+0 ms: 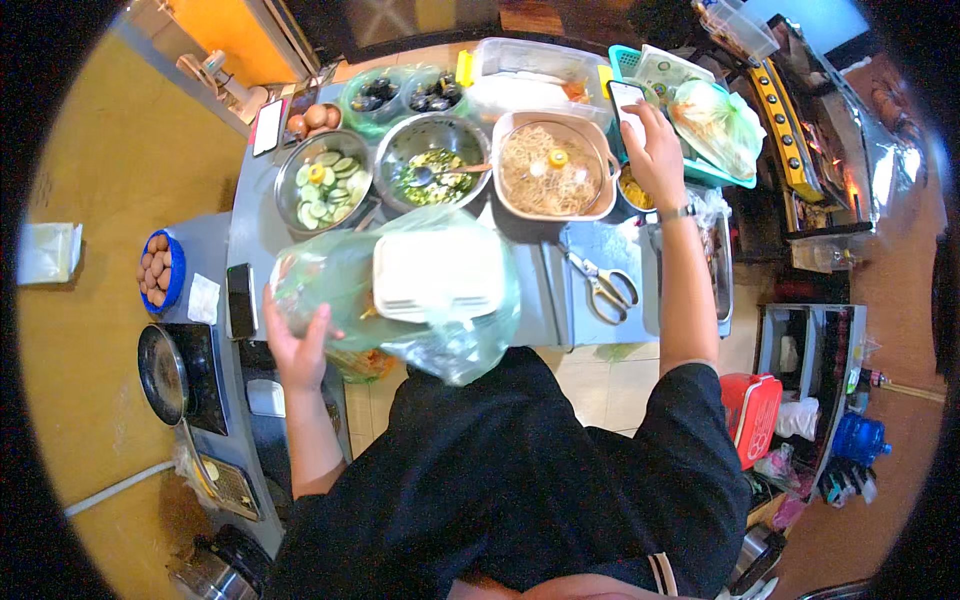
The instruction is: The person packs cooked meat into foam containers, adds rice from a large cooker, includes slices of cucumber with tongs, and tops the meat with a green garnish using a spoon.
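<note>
My left hand (301, 345) is at the left side of a light-green plastic bag (330, 262), thumb apart from the fingers. Whether it grips the bag is unclear. Inside the bag lies a white lidded takeaway box (439, 274), and the bag reaches over the table's near edge. At the back right, my right hand (654, 154) is over a smartphone (628, 112) with a lit screen, fingertips at the glass. The phone leans by a turquoise basket (697, 169). Kitchen scissors (604, 285) lie on the table between the bag and my right forearm.
Steel bowls of sliced cucumber (330, 191) and chopped scallions (442, 176) stand behind the bag, beside a covered tub of noodles (551, 169). A second phone (241, 300) lies left. A frying pan (161, 375) rests on a cooktop; a lit grill (825, 150) is far right.
</note>
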Tool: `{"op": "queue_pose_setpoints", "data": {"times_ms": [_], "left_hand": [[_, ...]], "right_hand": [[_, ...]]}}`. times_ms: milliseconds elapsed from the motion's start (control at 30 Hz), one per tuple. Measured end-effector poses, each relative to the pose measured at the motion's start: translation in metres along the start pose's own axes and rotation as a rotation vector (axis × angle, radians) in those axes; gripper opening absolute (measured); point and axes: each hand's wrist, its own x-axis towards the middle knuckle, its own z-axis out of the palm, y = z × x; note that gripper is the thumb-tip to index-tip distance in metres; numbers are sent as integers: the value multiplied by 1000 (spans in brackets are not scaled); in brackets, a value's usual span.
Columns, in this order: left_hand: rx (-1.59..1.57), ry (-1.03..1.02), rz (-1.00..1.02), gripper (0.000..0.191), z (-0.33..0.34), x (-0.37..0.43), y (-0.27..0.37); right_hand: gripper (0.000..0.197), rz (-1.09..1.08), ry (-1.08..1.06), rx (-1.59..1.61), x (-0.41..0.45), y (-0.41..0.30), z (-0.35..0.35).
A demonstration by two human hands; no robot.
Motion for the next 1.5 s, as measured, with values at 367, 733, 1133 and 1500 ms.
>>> {"op": "queue_pose_setpoints", "data": {"times_ms": [367,733,1133,1500], "left_hand": [[343,256,-71,57,64,-1,7],[467,230,64,48,65,12,6],[420,178,-54,39,35,-12,-29],[610,650,246,53,79,-54,-6]], "right_hand": [[42,187,-185,-210,13,105,61],[11,-784,-240,932,-66,-211,-14],[14,-202,-495,831,-65,-120,-38],[5,-72,-579,1074,-85,-71,-25]]}}
